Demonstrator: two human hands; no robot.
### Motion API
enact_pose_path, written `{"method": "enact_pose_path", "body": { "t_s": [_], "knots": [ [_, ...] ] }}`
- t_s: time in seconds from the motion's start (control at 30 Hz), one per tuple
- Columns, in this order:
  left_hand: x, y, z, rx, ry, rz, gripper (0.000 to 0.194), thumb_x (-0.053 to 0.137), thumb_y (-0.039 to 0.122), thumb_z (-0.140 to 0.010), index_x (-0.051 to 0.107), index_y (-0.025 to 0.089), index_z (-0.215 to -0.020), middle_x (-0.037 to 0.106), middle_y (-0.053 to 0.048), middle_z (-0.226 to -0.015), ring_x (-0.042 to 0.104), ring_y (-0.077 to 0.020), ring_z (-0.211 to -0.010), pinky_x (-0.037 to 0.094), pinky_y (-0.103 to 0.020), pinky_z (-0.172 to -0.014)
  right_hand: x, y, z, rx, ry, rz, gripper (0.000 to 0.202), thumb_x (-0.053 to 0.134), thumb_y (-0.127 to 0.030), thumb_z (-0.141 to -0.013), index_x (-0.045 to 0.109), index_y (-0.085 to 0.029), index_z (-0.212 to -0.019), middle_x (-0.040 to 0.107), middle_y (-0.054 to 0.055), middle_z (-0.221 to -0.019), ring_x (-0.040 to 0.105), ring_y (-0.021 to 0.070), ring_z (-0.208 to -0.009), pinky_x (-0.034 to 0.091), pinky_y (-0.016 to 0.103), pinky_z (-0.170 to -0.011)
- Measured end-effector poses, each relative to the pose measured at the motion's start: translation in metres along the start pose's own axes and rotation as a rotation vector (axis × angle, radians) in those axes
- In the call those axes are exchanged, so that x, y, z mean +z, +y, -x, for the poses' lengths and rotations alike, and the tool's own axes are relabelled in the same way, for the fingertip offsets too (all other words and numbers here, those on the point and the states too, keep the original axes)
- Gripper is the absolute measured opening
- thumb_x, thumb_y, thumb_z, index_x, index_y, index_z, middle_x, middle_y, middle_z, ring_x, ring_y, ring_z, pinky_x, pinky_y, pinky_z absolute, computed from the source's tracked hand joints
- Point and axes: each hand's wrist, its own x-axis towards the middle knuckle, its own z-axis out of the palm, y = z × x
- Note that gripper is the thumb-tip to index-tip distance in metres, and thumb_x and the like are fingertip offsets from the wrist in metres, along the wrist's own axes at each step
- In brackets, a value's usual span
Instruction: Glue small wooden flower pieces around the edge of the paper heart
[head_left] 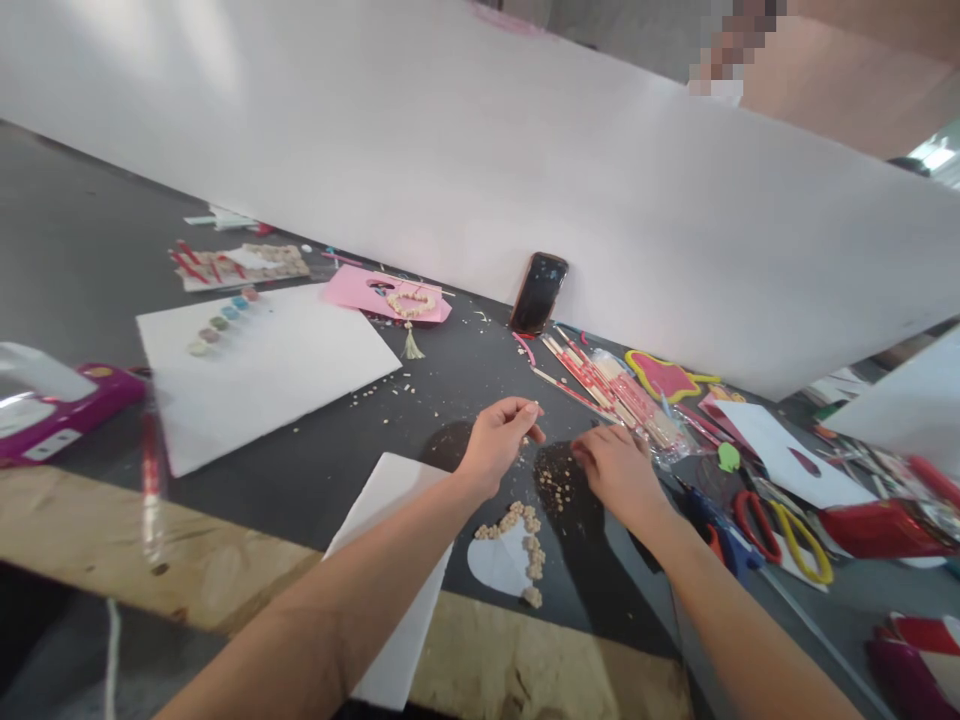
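My left hand (499,442) is closed in a pinch above the dark table, thumb against forefinger. A tiny pale speck shows at its fingertips, too small to name. My right hand (619,472) is low over the table with its fingers curled together; whatever they hold, if anything, is hidden. Between the hands lies a scatter of small tan wooden bits (555,482). Nearer to me is a white paper cutout (496,562) with a rounded side. Clusters of tan bits (534,550) line its top and right edges.
A phone (539,293) leans on the white partition (450,150). Packaged sticks (611,390), a blue glue gun (716,530) and scissors (799,540) lie right. White sheets (262,370), a pink card (352,287) with a beaded loop, and a purple tool (82,410) lie left.
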Motion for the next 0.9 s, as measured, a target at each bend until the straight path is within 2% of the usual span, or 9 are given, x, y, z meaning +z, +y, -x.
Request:
{"method": "enact_pose_path", "body": {
  "t_s": [0.13,0.27,0.37,0.47,0.57,0.7,0.8,0.9],
  "knots": [
    [0.000,-0.002,0.000,0.020,-0.004,-0.029,0.029,0.058,0.045,-0.078,0.061,0.016,-0.081,0.056,0.003,-0.055,0.026,-0.0038,-0.040,0.019,-0.018,-0.041,-0.005,-0.016,0.014,-0.094,-0.029,-0.087,0.021,0.047,-0.016,-0.088,0.066,-0.023,-0.083,0.068,0.003,-0.089,0.054,0.0221,-0.095,0.030,0.036,-0.077],
    [-0.001,-0.004,-0.001,0.018,-0.013,-0.050,0.030,0.057,0.046,-0.078,0.061,0.017,-0.081,0.056,0.003,-0.056,0.026,-0.0037,-0.039,0.020,-0.018,-0.041,-0.003,-0.016,0.022,-0.102,-0.001,-0.172,0.027,0.044,-0.011,-0.086,0.067,-0.024,-0.087,0.069,0.003,-0.091,0.055,0.0215,-0.096,0.032,0.036,-0.080],
    [-0.001,-0.004,-0.001,0.011,-0.020,-0.065,0.030,0.056,0.045,-0.079,0.061,0.017,-0.082,0.057,0.003,-0.058,0.027,-0.0038,-0.039,0.020,-0.019,-0.040,-0.005,-0.001,0.028,-0.068,0.037,-0.238,0.020,0.046,-0.016,-0.086,0.064,-0.023,-0.086,0.068,0.002,-0.091,0.058,0.0184,-0.091,0.038,0.031,-0.078],
    [-0.001,-0.005,0.000,-0.001,-0.033,-0.080,0.027,0.056,0.043,-0.079,0.061,0.016,-0.082,0.057,0.002,-0.059,0.028,-0.0040,-0.040,0.021,-0.019,-0.040,-0.010,0.022,0.038,0.022,0.079,-0.271,0.012,0.047,-0.022,-0.085,0.059,-0.022,-0.085,0.067,0.002,-0.086,0.061,0.0166,-0.080,0.043,0.027,-0.070],
    [0.000,-0.006,0.000,-0.008,-0.040,-0.094,0.026,0.056,0.041,-0.079,0.061,0.016,-0.081,0.057,0.002,-0.060,0.029,-0.0041,-0.040,0.022,-0.019,-0.040,-0.010,0.043,0.050,0.119,0.111,-0.264,0.015,0.042,-0.026,-0.087,0.056,-0.022,-0.087,0.067,0.003,-0.085,0.062,0.0174,-0.075,0.044,0.028,-0.066],
    [0.000,-0.007,0.000,-0.011,-0.048,-0.110,0.026,0.057,0.041,-0.079,0.062,0.016,-0.081,0.058,0.001,-0.062,0.030,-0.0045,-0.042,0.024,-0.019,-0.041,0.002,0.052,0.063,0.139,0.077,-0.235,0.018,0.046,-0.033,-0.086,0.058,-0.021,-0.092,0.067,0.005,-0.086,0.062,0.0211,-0.080,0.046,0.032,-0.071],
    [0.000,-0.007,0.001,-0.009,-0.060,-0.121,0.024,0.057,0.039,-0.079,0.062,0.016,-0.083,0.058,0.001,-0.063,0.030,-0.0044,-0.042,0.023,-0.019,-0.042,0.015,0.045,0.065,0.135,0.068,-0.199,0.020,0.054,-0.037,-0.082,0.061,-0.019,-0.087,0.064,0.009,-0.088,0.057,0.0278,-0.087,0.044,0.041,-0.080],
    [0.000,-0.007,0.002,-0.006,-0.074,-0.134,0.023,0.056,0.038,-0.080,0.062,0.016,-0.083,0.058,0.001,-0.063,0.029,-0.0043,-0.042,0.023,-0.019,-0.042,0.023,0.036,0.063,0.169,0.108,-0.182,0.018,0.054,-0.032,-0.081,0.061,-0.016,-0.083,0.059,0.014,-0.090,0.053,0.0322,-0.090,0.040,0.049,-0.085]
  ]
}}
